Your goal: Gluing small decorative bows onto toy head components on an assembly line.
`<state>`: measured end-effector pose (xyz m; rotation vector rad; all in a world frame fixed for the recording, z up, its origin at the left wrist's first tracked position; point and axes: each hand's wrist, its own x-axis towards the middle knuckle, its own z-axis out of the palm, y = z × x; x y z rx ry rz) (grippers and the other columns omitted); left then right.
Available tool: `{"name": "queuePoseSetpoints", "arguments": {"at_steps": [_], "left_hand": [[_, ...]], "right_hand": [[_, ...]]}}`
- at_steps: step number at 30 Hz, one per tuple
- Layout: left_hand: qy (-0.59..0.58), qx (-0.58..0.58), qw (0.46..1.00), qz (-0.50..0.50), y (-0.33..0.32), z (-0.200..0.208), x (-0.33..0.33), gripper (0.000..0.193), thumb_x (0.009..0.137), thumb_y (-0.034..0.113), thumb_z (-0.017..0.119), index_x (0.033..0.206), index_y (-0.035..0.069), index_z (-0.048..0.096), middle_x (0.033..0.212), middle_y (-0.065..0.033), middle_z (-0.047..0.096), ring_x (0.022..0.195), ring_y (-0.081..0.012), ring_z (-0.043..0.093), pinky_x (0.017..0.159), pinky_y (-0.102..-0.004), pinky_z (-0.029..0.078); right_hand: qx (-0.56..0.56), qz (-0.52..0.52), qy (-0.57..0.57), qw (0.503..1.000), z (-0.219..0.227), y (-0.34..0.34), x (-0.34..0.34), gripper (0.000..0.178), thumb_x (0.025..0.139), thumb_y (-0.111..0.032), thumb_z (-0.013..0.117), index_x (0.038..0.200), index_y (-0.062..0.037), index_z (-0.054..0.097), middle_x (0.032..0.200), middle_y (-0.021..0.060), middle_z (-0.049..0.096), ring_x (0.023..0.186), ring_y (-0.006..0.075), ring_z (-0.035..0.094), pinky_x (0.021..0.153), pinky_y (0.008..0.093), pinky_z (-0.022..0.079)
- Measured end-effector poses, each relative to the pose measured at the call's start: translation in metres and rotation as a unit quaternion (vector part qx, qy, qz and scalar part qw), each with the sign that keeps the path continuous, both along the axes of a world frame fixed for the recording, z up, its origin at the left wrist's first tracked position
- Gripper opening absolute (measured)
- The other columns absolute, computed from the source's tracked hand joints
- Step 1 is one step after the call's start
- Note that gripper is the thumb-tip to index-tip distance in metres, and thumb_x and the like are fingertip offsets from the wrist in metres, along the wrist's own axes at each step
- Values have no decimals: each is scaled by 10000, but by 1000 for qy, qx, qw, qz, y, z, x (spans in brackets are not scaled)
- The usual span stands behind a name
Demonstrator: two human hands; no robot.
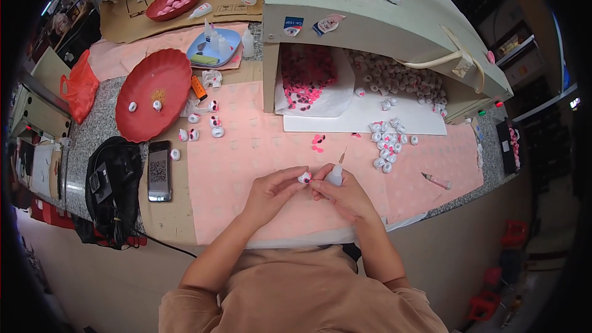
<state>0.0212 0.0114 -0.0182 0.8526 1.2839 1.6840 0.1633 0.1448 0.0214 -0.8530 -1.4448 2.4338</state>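
Observation:
Between the thumb and fingers of my left hand [271, 194] is a small white rounded figure piece [304, 177] with pink and dark marks. My right hand [348, 196] grips a translucent squeeze bottle [335, 175] whose thin needle tip points up and away. The thumb and forefinger of that same hand meet the figure piece; whether they pinch a tiny part there is too small to tell. Beyond my hands lie several small pink pieces [318, 142] on the pink sheet [240, 166]. Similar white figure pieces [385, 148] cluster to the right of them.
A grey-green metal housing [394, 18] stands at the back, its opening holding a heap of white pieces [401, 80] and a bag of pink parts [308, 80]. Leftward are a red plate [176, 74], a phone [160, 172] and a black bag [114, 188]. A small tube [436, 180] lies right.

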Motion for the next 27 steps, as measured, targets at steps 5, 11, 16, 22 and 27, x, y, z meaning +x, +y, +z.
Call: {"name": "queuePoseSetpoints", "arguments": {"at_steps": [5, 11, 16, 22, 27], "left_hand": [[44, -11, 999, -6, 1, -3, -1, 311, 885, 4, 621, 1196, 5, 611, 1220, -122, 613, 1070, -172, 618, 921, -307, 520], [-50, 30, 998, 9, 7, 0, -4, 249, 905, -7, 594, 1153, -12, 612, 1193, -95, 603, 1049, -159, 612, 917, -291, 513], [-112, -14, 994, 11, 6, 3, -7, 244, 906, -19, 585, 1149, -14, 603, 1127, -84, 623, 1020, -149, 612, 902, -280, 508], [-167, 4, 986, -27, 5, -6, -6, 250, 924, 37, 588, 1170, -1, 599, 1070, -69, 653, 950, -134, 623, 869, -271, 508], [-191, -3, 980, -61, 4, -2, -5, 270, 930, 74, 595, 1191, 6, 593, 1107, -52, 638, 996, -102, 595, 887, -253, 497]], "right_hand": [[-5, -5, 23, 1000, -16, 1, 0, 118, 877, -27, 637, 934, -46, 535, 846, 57, 603, 759, 144, 599, 690, 270, 496], [91, -65, 54, 992, -21, -12, -8, 177, 863, -16, 656, 998, -39, 544, 901, 48, 595, 796, 105, 582, 688, 225, 493], [141, -50, 51, 987, -17, -14, -16, 217, 851, -10, 672, 1033, -35, 558, 933, 38, 591, 816, 89, 572, 714, 216, 489], [122, -77, 63, 988, -28, -17, -16, 199, 816, 23, 694, 959, -33, 568, 922, 28, 613, 812, 78, 582, 702, 214, 501], [102, -97, 67, 988, -28, -18, -15, 192, 800, 43, 686, 931, -32, 567, 883, 45, 630, 752, 89, 595, 664, 225, 511]]}}
